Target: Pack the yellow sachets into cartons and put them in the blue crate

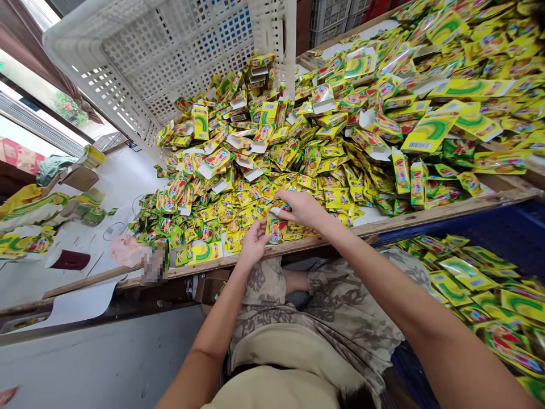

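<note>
A small yellow, green and red printed carton [277,228] is held upright near the table's front edge. My left hand [254,243] grips its left side between thumb and fingers. At the carton's top end, my right hand [303,209] is closed in a pinch; something white shows by its thumb, a flap or a finger wrap, I cannot tell which. What lies between the right fingertips is hidden. Around both hands lie many small yellow sachets [251,199]. Behind them is a heap of small cartons [217,162], several with white end flaps open.
A white plastic crate [170,68] lies tipped on its side, spilling cartons. A wooden rail [361,230] edges the table. At right, a blue crate [481,227] holds larger flat yellow packs [468,272]. A dark red cup [70,259] and pink plastic [125,250] are at left.
</note>
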A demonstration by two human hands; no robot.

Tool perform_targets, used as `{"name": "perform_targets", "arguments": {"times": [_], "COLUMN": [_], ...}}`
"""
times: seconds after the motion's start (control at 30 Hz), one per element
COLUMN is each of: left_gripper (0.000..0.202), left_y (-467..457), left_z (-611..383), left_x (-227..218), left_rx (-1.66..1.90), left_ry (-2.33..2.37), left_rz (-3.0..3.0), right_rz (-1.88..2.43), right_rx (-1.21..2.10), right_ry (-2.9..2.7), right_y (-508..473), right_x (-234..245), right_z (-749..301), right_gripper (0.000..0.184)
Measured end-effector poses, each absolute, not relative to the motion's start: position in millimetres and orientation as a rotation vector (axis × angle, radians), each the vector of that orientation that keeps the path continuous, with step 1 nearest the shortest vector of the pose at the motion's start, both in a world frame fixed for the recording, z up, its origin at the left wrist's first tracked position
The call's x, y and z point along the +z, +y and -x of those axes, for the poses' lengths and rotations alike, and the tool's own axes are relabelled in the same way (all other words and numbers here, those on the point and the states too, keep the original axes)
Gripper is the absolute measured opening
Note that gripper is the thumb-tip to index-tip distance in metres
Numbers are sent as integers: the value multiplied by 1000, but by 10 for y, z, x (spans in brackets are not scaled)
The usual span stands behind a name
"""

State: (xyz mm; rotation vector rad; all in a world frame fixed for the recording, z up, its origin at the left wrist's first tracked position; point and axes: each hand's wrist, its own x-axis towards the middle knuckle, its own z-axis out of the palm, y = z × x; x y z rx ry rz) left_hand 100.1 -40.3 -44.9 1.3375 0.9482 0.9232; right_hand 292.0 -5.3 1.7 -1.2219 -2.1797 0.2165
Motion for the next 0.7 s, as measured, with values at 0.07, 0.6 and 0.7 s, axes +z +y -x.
{"name": "perform_targets", "arguments": {"times": [0.07,0.6,0.7], "left_gripper": [39,44,44], "left_y": [-394,-372,-387], "left_z": [-1006,-995,-986], "left_x": [-460,-470,-461], "left_rx": [926,912,917], "left_ry": [951,976,966], "left_rz": [-1338,-1315,-1318], "right_rz": [1263,1459,1449], "right_rx": [212,590,659], "right_ry": [-2250,-2704,-2756], "right_y": [-48,50,68], "right_x": [61,654,716], "right_z": [-2952,-2870,-2849], "right_gripper": [28,27,29]}}
